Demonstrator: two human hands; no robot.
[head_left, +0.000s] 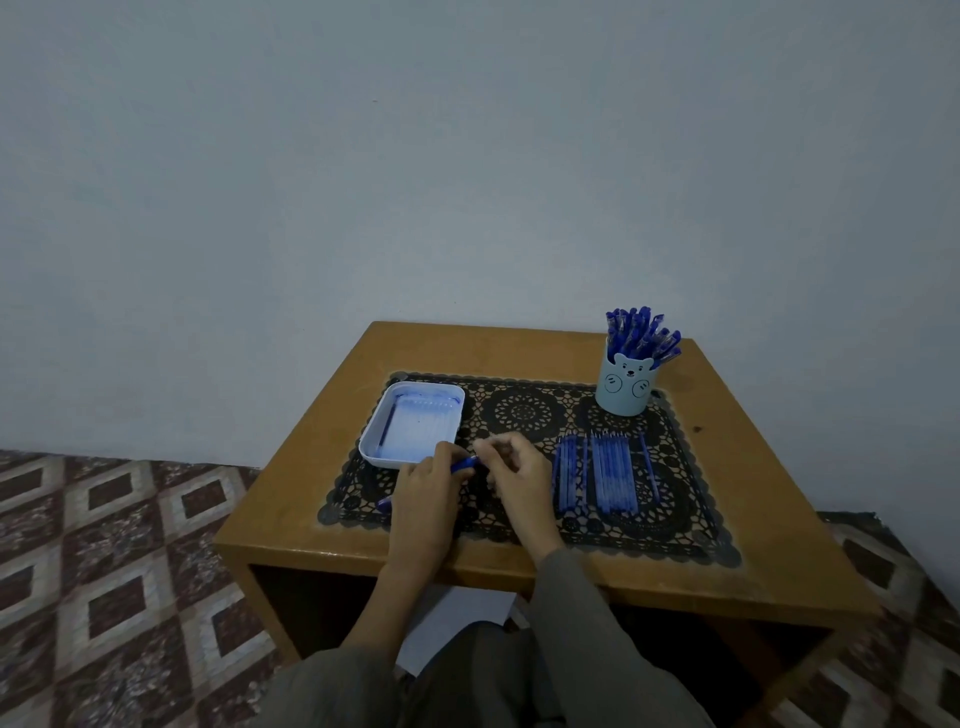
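Note:
My left hand grips a blue pen low over the black lace mat; the pen's other end shows to the left of the hand. My right hand has its fingers curled at the pen's right tip and seems to pinch it. A white tray with several blue pens or refills stands just behind the left hand. To the right of my right hand lie rows of blue refills on the mat.
A light blue bear cup full of blue pens stands at the table's back right. The wooden table stands against a pale wall, with patterned floor on both sides. A white sheet lies under the table by my knees.

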